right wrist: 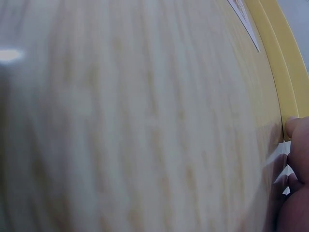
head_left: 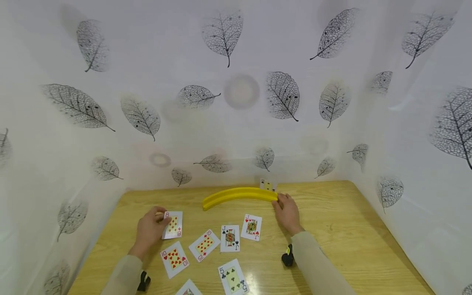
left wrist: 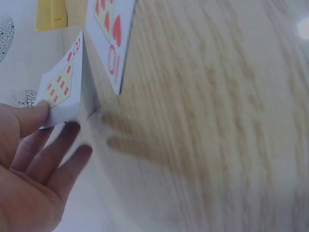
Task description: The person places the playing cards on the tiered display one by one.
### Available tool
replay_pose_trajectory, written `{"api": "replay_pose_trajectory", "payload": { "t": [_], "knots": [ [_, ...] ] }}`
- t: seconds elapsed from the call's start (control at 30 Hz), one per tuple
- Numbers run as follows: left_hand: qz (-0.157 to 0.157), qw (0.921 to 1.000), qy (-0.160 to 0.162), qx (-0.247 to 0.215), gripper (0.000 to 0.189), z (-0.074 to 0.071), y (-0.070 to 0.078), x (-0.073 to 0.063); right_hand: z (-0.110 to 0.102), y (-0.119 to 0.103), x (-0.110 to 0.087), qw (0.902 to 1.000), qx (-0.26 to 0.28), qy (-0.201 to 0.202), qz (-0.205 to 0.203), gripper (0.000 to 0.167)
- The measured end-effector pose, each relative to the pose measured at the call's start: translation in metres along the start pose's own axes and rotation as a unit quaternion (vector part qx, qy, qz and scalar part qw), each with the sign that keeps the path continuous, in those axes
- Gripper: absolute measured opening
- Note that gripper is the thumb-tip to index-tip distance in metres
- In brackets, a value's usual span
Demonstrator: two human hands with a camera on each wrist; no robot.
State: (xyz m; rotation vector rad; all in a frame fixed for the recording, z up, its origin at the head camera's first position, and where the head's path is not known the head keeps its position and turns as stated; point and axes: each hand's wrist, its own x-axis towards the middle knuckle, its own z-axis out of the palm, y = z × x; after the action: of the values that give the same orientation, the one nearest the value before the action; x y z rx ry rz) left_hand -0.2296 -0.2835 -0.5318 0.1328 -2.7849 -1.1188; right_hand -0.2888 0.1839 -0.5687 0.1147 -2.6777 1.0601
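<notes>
My left hand (head_left: 149, 229) pinches the eight of diamonds (head_left: 176, 229) by its left edge, thumb on the face and fingers behind. In the left wrist view the eight of diamonds (left wrist: 62, 89) is tilted up, its face towards the thumb. At the back of the table lies a curved yellow card holder (head_left: 236, 193), arched away from me. My right hand (head_left: 288, 213) grips its right end, thumb on the near side. In the right wrist view only part of that hand (right wrist: 300, 150) shows, against the yellow holder (right wrist: 275, 58). A black-suited card (head_left: 267, 184) stands up at the holder's right end.
Face up on the wooden table lie the ten of hearts (head_left: 174, 259), ten of diamonds (head_left: 204, 245), jack of spades (head_left: 230, 238), jack of hearts (head_left: 252, 227) and five of clubs (head_left: 233, 277). Another card (head_left: 189, 288) is cut by the bottom edge. Leaf-patterned curtains (head_left: 236, 131) surround the table.
</notes>
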Motion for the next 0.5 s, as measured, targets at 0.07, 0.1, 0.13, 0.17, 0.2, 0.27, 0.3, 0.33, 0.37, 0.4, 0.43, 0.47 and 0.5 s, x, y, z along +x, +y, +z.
{"api": "replay_pose_trajectory", "payload": {
  "t": [0.07,0.1,0.13,0.17,0.2,0.27,0.3,0.33,0.37,0.4,0.43,0.47,0.5],
  "knots": [
    [0.000,0.9999,0.006,-0.011,0.031,-0.001,0.005,0.000,0.000,0.000,0.000,1.0000,-0.001,-0.002,0.002,0.046],
    [0.002,0.9998,0.010,-0.014,0.030,-0.001,0.007,0.000,0.000,0.001,0.000,1.0000,-0.002,-0.002,0.002,0.046],
    [0.004,0.9998,0.013,-0.017,0.029,-0.001,0.010,-0.001,-0.001,0.001,0.000,1.0000,-0.002,-0.001,0.002,0.046],
    [0.007,0.9997,0.014,-0.018,0.029,-0.001,0.012,-0.001,-0.001,0.000,0.000,1.0000,-0.002,-0.001,0.001,0.046],
    [0.010,0.9997,0.016,-0.019,0.029,-0.001,0.014,0.000,-0.001,0.001,0.000,1.0000,-0.004,0.001,-0.001,0.046],
    [0.018,0.9996,0.018,-0.010,0.030,0.000,0.016,0.000,-0.001,0.000,0.000,1.0000,-0.001,0.004,-0.004,0.046],
    [0.021,0.9996,0.021,-0.005,0.030,0.001,0.016,0.001,-0.001,0.000,-0.001,1.0000,-0.001,0.005,-0.005,0.045],
    [0.023,0.9995,0.021,-0.002,0.031,0.001,0.017,0.001,-0.001,0.000,-0.001,1.0000,-0.001,0.005,-0.005,0.045],
    [0.024,0.9995,0.021,-0.002,0.031,0.002,0.017,0.002,-0.001,0.000,-0.001,1.0000,-0.001,0.005,-0.007,0.045],
    [0.024,0.9994,0.022,-0.005,0.031,0.002,0.017,0.003,-0.001,0.000,0.000,0.9999,-0.001,0.006,-0.008,0.044],
    [0.025,0.9994,0.022,-0.011,0.031,0.003,0.018,0.003,-0.001,0.000,0.000,1.0000,-0.001,0.005,-0.008,0.044],
    [0.024,0.9993,0.022,-0.021,0.031,0.004,0.019,0.004,-0.001,0.000,0.000,1.0000,0.000,0.005,-0.007,0.044],
    [0.024,0.9990,0.021,-0.032,0.031,0.005,0.020,0.005,-0.001,0.000,0.000,0.9999,-0.002,0.006,-0.009,0.043]
  ]
}}
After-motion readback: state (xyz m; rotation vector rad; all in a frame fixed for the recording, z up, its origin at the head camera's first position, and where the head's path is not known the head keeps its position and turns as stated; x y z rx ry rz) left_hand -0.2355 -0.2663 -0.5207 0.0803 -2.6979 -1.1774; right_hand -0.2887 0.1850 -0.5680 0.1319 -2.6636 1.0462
